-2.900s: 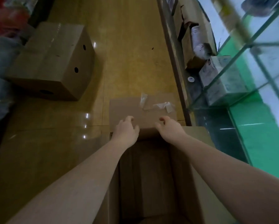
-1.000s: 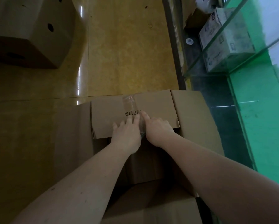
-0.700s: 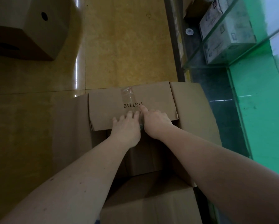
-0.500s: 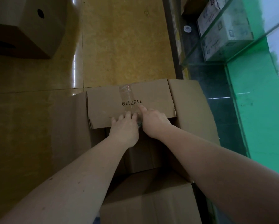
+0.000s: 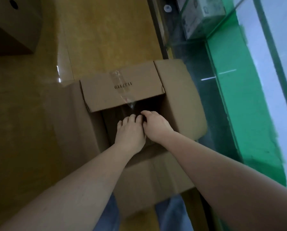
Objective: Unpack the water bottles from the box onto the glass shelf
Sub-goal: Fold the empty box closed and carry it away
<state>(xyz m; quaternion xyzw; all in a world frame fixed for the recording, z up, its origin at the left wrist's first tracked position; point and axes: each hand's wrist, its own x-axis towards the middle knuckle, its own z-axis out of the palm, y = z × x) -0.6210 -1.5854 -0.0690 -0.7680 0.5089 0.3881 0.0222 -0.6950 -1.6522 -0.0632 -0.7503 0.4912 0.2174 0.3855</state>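
The open cardboard box [image 5: 177,97] stands on the floor in front of me, its inside dark; no water bottles show. Its far flap [image 5: 106,95] carries a printed number and a clear tape strip [image 5: 122,95] whose loose end hangs over the opening. My left hand [image 5: 130,132] hovers over the opening, fingers together and pointing forward. My right hand [image 5: 156,127] touches it on the right, fingers curled just below the tape's end; whether it pinches the tape is unclear. The glass shelf [image 5: 226,19] runs along the right.
A second closed cardboard box [image 5: 14,25] sits on the yellow tiled floor at the upper left. A white printed carton [image 5: 201,15] and a small white cap [image 5: 166,7] lie under the glass shelf. A green wall [image 5: 239,105] lies to the right. My jeans [image 5: 171,214] show below the near flap.
Both hands have drawn back from the printed far flap toward me and now sit over the dark opening. The flap stands clear of them with the tape end hanging.
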